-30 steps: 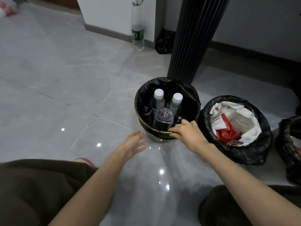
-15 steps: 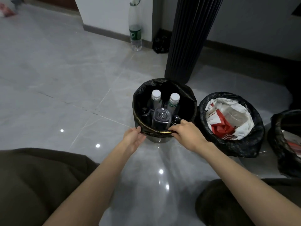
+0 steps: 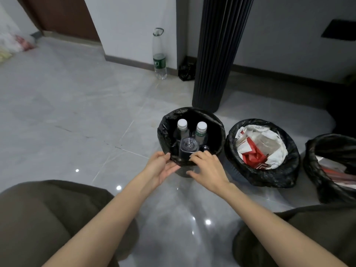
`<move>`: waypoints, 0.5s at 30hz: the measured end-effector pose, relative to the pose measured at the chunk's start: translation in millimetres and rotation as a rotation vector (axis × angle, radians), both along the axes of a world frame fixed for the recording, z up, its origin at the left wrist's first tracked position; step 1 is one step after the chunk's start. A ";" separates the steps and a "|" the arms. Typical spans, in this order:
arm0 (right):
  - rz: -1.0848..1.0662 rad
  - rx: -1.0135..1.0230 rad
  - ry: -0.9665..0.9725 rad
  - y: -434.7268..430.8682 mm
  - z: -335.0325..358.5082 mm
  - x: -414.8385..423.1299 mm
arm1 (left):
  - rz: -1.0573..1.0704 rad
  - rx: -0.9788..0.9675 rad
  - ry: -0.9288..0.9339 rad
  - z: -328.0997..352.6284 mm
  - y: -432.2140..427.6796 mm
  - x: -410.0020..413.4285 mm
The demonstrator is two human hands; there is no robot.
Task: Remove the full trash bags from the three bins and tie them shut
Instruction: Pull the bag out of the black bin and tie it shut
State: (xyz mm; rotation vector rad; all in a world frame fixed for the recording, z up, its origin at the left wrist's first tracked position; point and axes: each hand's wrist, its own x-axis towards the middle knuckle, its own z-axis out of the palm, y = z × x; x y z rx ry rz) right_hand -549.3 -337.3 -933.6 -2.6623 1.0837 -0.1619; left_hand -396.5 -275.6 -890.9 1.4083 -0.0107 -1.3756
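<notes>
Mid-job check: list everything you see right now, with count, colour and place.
Left bin's bag: one, black, at the hands.
Middle bin, right bin: two, black-lined, rightward.
Capped bottles: two, white caps, left bin.
Clear container: one, transparent, before them.
Wrappers: several, white and red, middle bin.
Tall bottle: one, green label, by wall.
Column: one, dark, behind bins.
Crumpled bag: one, black, beside column.
Left hand, right hand: two, bare, pinching left bag's rim.
</notes>
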 end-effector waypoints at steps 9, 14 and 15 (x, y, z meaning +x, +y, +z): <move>-0.230 -0.294 0.008 -23.0 27.9 -21.0 | -0.108 0.033 -0.123 13.6 0.0 13.9; -0.266 -0.421 -0.191 -40.9 44.4 -28.5 | -0.120 0.096 -0.135 14.1 -13.3 10.0; -0.313 -0.371 -0.253 -42.2 47.6 -30.7 | -0.125 0.117 -0.128 15.3 -15.6 11.5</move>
